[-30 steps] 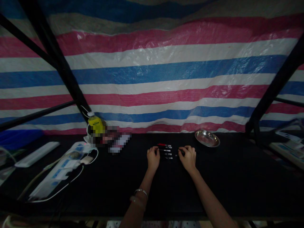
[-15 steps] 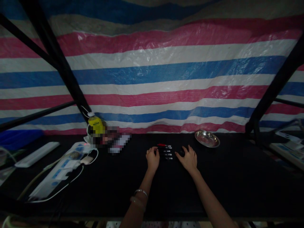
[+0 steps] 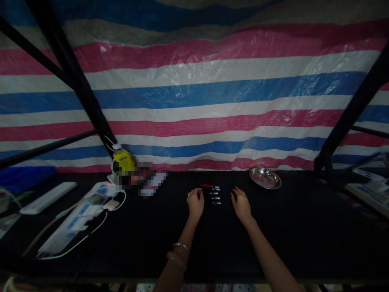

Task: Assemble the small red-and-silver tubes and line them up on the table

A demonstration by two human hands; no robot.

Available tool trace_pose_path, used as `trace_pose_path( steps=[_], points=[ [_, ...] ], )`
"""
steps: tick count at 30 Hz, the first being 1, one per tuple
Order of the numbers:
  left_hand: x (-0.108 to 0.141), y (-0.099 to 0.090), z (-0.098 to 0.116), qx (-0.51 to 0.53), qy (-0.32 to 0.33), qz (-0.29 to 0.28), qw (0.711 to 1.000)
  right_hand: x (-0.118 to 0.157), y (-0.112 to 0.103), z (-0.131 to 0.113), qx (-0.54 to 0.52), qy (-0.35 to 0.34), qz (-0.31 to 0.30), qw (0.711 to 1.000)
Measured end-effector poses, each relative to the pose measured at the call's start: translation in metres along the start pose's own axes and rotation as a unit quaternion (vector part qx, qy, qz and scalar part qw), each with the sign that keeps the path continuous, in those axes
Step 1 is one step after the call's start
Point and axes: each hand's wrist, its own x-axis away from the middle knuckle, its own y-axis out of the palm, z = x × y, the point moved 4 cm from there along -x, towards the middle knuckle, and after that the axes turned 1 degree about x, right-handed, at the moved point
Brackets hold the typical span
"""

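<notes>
Several slim black pen-like sticks with silver right ends (image 3: 212,198) lie side by side on the black tabletop. At the back of the row is one with a red body (image 3: 207,186). My left hand (image 3: 195,202) is at the row's left ends, its fingers curled in and covering those ends; what they grip is hidden. To the right, across a gap from the silver ends, my right hand (image 3: 242,206) hovers at or rests on the tabletop. Its fingers are loosely extended, with the thumb apart and nothing visible between them.
A shiny metal dish (image 3: 265,178) stands back right. At left lie a white power strip (image 3: 68,221) with cables, a white bar (image 3: 48,198) and a yellow-labelled bottle (image 3: 123,159). Dark metal posts (image 3: 77,87) frame a striped plastic sheet (image 3: 206,97) behind the black table (image 3: 221,243).
My right hand has shifted slightly right, away from the sticks, and its thumb has drawn in nearer the fingers. My left hand and the row of sticks look unmoved.
</notes>
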Motion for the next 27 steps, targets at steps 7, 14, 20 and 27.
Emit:
trace_pose_path(
  steps=[7, 14, 20, 27],
  points=[
    [0.0, -0.001, 0.0, 0.019, 0.002, 0.014, 1.0, -0.001, 0.005, 0.005, -0.062, -0.021, 0.017, 0.998],
    [-0.002, -0.001, -0.005, 0.049, -0.003, 0.036, 0.998, -0.005, 0.0, 0.0, -0.086, -0.061, 0.04, 0.994],
    [-0.003, -0.003, -0.007, 0.086, -0.015, 0.059, 0.994, -0.023, 0.001, -0.017, -0.091, -0.098, -0.017, 0.991],
    [-0.002, -0.002, -0.009, 0.106, -0.028, 0.075, 0.991, -0.038, 0.017, -0.03, -0.063, -0.135, -0.095, 0.984]
  ],
)
